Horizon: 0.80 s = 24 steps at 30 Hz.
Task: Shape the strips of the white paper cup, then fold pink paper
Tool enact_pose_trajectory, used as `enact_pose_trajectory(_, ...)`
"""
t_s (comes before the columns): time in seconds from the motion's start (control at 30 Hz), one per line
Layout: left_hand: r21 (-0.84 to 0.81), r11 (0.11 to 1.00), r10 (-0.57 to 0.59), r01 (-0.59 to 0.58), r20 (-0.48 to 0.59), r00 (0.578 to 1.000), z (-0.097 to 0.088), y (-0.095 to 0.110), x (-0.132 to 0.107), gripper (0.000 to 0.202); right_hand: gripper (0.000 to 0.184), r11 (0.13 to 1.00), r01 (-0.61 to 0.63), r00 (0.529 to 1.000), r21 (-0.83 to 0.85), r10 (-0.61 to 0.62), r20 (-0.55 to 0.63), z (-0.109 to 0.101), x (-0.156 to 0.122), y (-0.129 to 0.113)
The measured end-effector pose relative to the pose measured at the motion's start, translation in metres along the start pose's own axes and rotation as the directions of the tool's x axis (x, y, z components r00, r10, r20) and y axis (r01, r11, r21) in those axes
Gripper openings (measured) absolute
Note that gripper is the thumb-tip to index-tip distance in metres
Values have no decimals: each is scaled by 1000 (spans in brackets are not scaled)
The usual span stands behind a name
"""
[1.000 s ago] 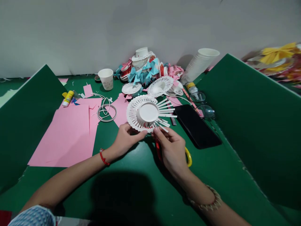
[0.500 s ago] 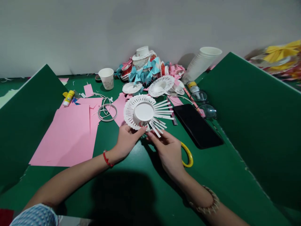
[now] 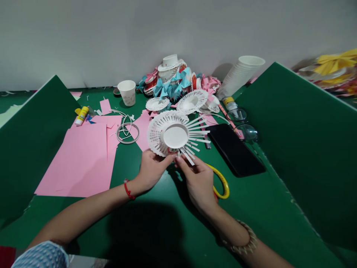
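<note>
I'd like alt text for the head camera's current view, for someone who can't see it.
A person's left hand and right hand hold a white paper cup cut into strips, some splayed loose, over a green table. Pink sheets lie to the left, a black phone to the right, and colourful paper crafts are heaped behind.

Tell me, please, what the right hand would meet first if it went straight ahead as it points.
Probably the white fringed cup that the right hand holds; the left hand is close too, though depth is unclear.
</note>
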<state>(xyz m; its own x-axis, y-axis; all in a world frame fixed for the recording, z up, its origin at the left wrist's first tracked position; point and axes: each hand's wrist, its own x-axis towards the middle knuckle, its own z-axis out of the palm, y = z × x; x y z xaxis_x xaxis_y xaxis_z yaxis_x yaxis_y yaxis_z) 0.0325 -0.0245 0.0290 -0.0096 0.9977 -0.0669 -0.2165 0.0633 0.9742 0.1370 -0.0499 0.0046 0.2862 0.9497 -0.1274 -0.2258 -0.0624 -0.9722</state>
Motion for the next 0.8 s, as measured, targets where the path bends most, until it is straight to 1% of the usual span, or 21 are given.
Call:
enact_pose_trajectory(0.1,-20,1000,15,-15,-3,1000,1,-5,-3,12,19,1000,10,1000,13,-10,-6,1,-3,4)
enact_pose_trajectory(0.2,-45,999,12,-11,6,1000,0,-12,-4,10,20,999,15,1000,41,-14,-16,1,-4,7)
enact_pose_trajectory(0.3,-61,998,-15,19,61,998,-4,-14,-5,13,20,998,11,1000,54,-10,-25,0,-3,7)
enact_pose_trajectory(0.37,-34,999,-33,36,83,996,-6,-14,-4,16,22,999,6,1000,49,-4,-31,-1,-2,5)
enact_pose_trajectory(0.5,67,998,-25,21,64,998,-8,-10,-3,15,21,1000,-17,999,26,18,-41,-3,0,0)
enact_pose_trajectory(0.6,98,995,-12,7,48,999,-7,-9,-3,14,20,1000,-24,999,14,24,-22,-3,0,-1)
enact_pose_trajectory(0.7,128,992,-24,21,24,999,-6,-9,-3,14,19,1000,-12,1000,11,12,5,-3,0,0)
enact_pose_trajectory(0.8,122,992,-16,13,25,1000,-6,-9,-3,13,17,1000,-9,1000,17,9,14,-4,1,1)
